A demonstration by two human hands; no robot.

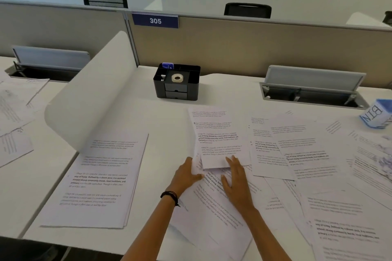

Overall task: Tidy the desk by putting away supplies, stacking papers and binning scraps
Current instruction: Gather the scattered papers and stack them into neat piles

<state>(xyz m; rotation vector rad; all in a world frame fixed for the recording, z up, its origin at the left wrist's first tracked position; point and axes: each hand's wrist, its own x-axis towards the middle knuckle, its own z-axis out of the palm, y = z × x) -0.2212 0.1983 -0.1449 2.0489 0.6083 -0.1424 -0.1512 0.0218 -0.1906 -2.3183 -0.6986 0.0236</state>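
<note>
A printed sheet (216, 133) lies in the middle of the white desk (169, 116), its near edge lifted. My left hand (185, 174) holds that sheet at its near left corner, thumb on top. My right hand (237, 178) lies flat with straight fingers on the sheet's near edge and the papers under it. A squared stack of printed papers (97, 180) sits at the left. Many loose printed sheets (318, 165) overlap across the right half. A black desk organiser (177, 82) holds a roll of tape (177, 78) and a blue item (168, 65).
A small paper box lettered BIN (378, 115) stands at the far right. A curved white divider (93, 91) separates the neighbouring desk, where more papers (14, 112) lie. Open cable trays (314, 91) sit by the beige partition (254, 44). Chairs stand behind it.
</note>
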